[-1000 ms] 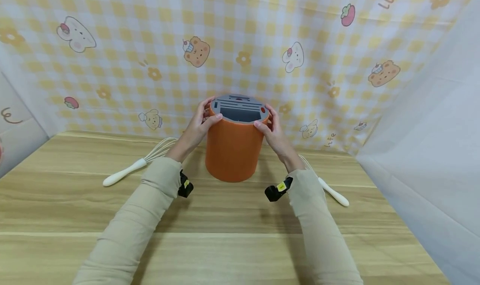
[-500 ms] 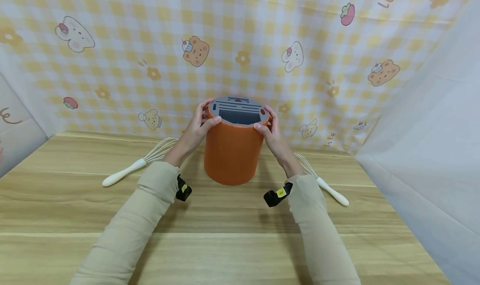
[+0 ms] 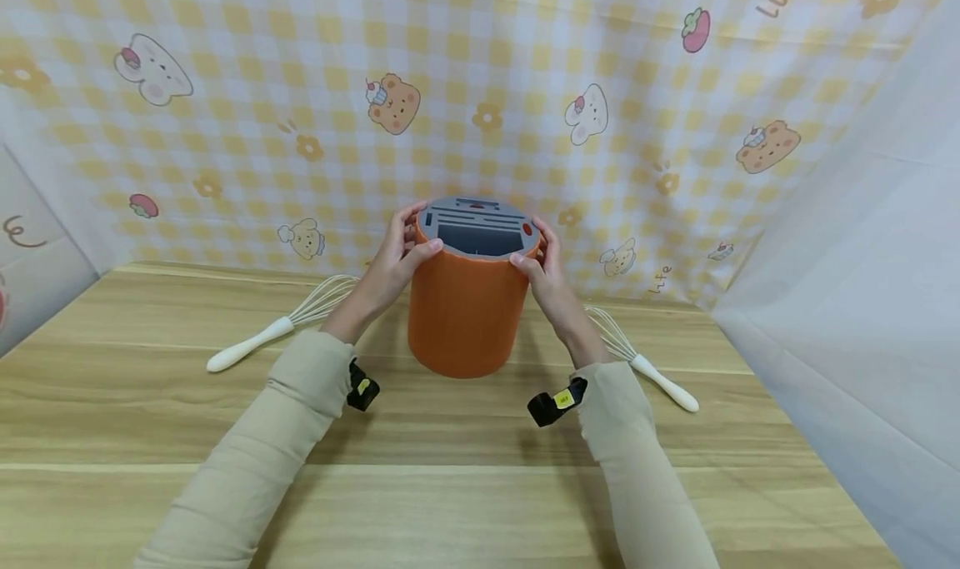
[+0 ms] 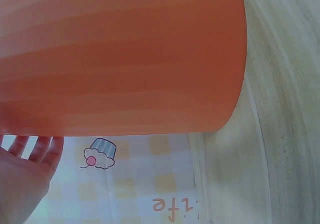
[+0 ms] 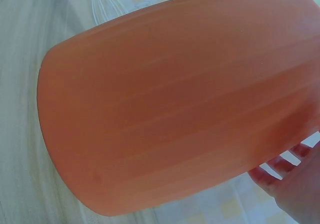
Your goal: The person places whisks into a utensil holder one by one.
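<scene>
- The orange cylindrical holder (image 3: 465,306) stands upright on the wooden table (image 3: 465,486), near the middle and toward the back, in front of the checked cartoon backdrop (image 3: 480,94).
- A grey slotted insert (image 3: 478,222) caps its top, with one wide opening, several narrow slots and a small red spot at the right edge.
- It looks like a rigid plastic tub: stiff walls, smooth and faintly ribbed in the wrist views, so probably a little slippery under bare fingers. Judging by its bulk and the empty slots, it is likely light to moderate in weight and not fragile.
- The best hold seems to be high on the wall just under the rim, from both sides, where the insert stiffens the top; a one-handed grab around the wide body would likely slip.
- The left hand (image 3: 392,262) grips the upper left side, its fingers curled around the back of the rim and its thumb laid on the front edge.
- The right hand (image 3: 547,273) mirrors it on the upper right side, thumb at the front rim, fingers wrapped behind.
- From the wrist cameras the orange wall fills most of each picture, with only fingertips showing at the edge.
- A white-handled whisk (image 3: 281,327) lies on the table to the left of the holder, and a second whisk (image 3: 645,365) lies to the right; neither hand touches them.
</scene>
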A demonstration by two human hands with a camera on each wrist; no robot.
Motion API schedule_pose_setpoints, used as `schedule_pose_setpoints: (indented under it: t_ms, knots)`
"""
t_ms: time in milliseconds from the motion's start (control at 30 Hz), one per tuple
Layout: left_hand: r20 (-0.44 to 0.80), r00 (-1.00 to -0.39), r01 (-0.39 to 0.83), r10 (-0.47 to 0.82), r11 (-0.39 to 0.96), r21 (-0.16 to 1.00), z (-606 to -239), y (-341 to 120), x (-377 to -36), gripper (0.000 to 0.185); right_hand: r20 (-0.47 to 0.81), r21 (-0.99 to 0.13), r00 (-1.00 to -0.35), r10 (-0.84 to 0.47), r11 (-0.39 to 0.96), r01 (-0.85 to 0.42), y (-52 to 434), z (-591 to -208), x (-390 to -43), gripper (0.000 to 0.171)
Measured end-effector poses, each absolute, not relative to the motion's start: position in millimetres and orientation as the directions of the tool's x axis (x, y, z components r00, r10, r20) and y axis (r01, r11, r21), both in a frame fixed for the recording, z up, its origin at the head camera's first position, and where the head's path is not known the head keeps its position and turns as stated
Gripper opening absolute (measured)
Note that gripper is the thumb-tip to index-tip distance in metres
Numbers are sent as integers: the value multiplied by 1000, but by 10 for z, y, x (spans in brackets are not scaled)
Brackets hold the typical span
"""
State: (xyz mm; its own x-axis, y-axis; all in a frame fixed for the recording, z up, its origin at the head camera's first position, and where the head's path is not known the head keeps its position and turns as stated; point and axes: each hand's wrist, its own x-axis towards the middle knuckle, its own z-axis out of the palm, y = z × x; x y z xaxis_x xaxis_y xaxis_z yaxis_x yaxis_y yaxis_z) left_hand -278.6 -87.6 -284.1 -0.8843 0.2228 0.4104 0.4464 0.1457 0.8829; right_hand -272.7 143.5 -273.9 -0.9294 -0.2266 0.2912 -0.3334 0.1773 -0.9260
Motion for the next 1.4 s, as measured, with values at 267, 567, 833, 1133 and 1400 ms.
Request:
schedule_pose_setpoints:
  t_ms: [267,567,833,1133,1400]
  knots:
    - [411,-885,448,220,161,879,-2850,-868,-2732,66,314,-920,-923,-224,170,-354,1434,-2752,-2670,69]
    - [410,-885,447,221,161,880,-2865,-877,-2682,66,311,-922,-926,-215,169,-349,1422,-2752,-2602,69]
    - [428,-876,464,224,144,874,-2873,-871,-2631,67,310,-926,-927,-211,156,-345,1415,-2760,-2554,68]
    - [446,-869,481,216,148,864,-2860,-861,-2570,66,328,-924,-922,-205,132,-358,1407,-2766,-2494,67]
    - [453,-864,487,219,135,863,-2870,-861,-2533,66,335,-922,-919,-209,129,-366,1408,-2783,-2453,68]
